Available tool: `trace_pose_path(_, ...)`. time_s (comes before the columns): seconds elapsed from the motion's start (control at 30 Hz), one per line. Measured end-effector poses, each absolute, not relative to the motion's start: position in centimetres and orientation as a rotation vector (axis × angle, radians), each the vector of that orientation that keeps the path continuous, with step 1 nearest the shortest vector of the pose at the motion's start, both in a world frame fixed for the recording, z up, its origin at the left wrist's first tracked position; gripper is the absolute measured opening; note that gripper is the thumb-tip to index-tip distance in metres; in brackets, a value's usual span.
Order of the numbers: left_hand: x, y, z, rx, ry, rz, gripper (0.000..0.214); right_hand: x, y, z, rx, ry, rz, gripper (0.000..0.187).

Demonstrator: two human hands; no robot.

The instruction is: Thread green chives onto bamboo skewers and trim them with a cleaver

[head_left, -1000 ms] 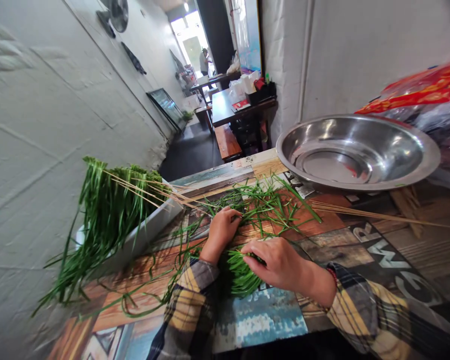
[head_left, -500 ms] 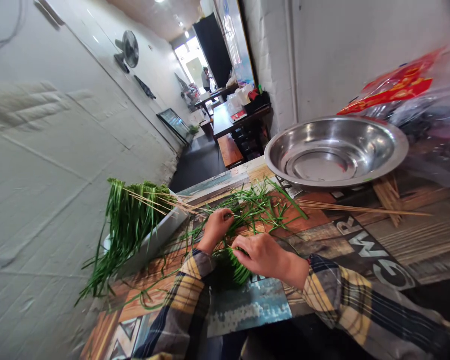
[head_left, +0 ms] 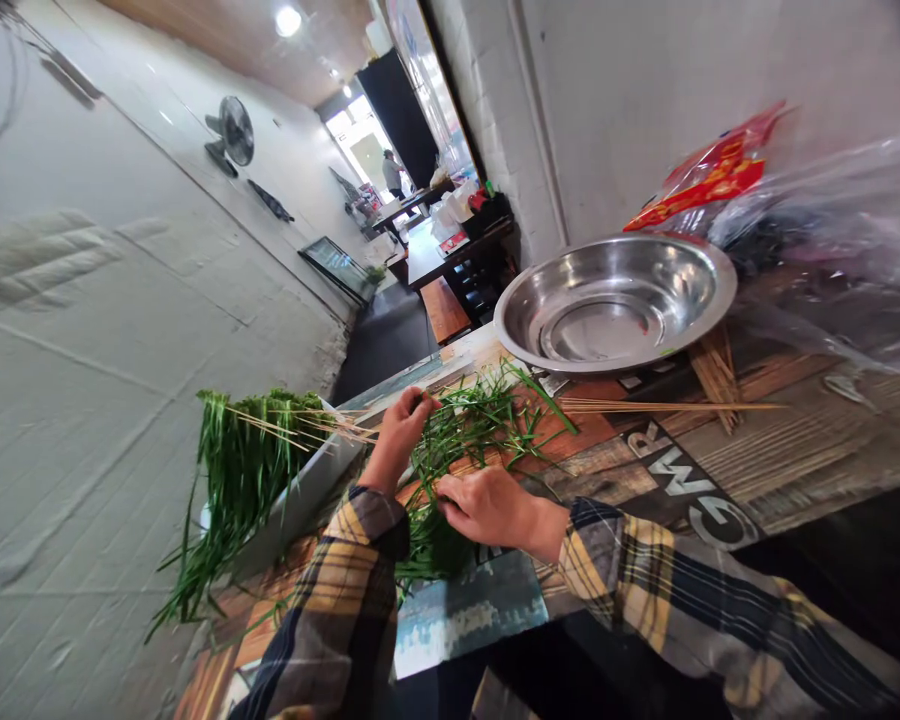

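My right hand (head_left: 487, 505) is closed on a bunch of garlic chives (head_left: 439, 548) that hangs below its fingers, close to the table's near edge. Farther forward and to the left, my left hand (head_left: 401, 430) has its fingers curled together beside loose chives (head_left: 480, 420); what is in them is too small to make out. Left of it, skewered chives (head_left: 255, 450) drape over the side of a white tray (head_left: 300, 495), the bamboo skewer ends (head_left: 322, 425) pointing toward my left hand.
A steel basin (head_left: 615, 300) stands at the back right, with bamboo skewers (head_left: 712, 375) partly beneath it and more lying in front. Clear plastic bags (head_left: 832, 240), one with red print, lie beside it. White walls flank the table; a person (head_left: 392, 172) stands far off.
My left hand has moved forward, away from my right hand, widening the space between them. My right hand stays on the bunch of chives. The camera view has turned slightly.
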State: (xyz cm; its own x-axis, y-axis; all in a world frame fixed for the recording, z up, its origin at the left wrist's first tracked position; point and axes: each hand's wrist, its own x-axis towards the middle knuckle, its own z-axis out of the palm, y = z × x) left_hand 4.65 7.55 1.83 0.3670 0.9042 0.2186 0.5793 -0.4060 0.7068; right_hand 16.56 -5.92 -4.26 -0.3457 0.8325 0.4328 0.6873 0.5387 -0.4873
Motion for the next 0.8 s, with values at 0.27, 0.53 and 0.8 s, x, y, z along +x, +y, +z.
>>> trace_pose_path(0.27, 12.3, 8.5, 0.5, 2.544, 1.066, 0.181, 0.016, 16.7, -5.6, -4.3, -1.198, -2.183, 0.386, 0.022)
trace_pose_path(0.53, 15.1, 8.4, -3.3, 2.614, 1.028, -0.007, 0.004, 17.0, -4.9, -4.4, -1.211, -2.171, 0.514, 0.023)
trace_pose_path(0.8, 15.5, 8.7, -2.9, 2.561, 1.069, 0.146, 0.015, 17.1, -4.8, -3.9, -1.297, -2.129, 0.609, 0.022)
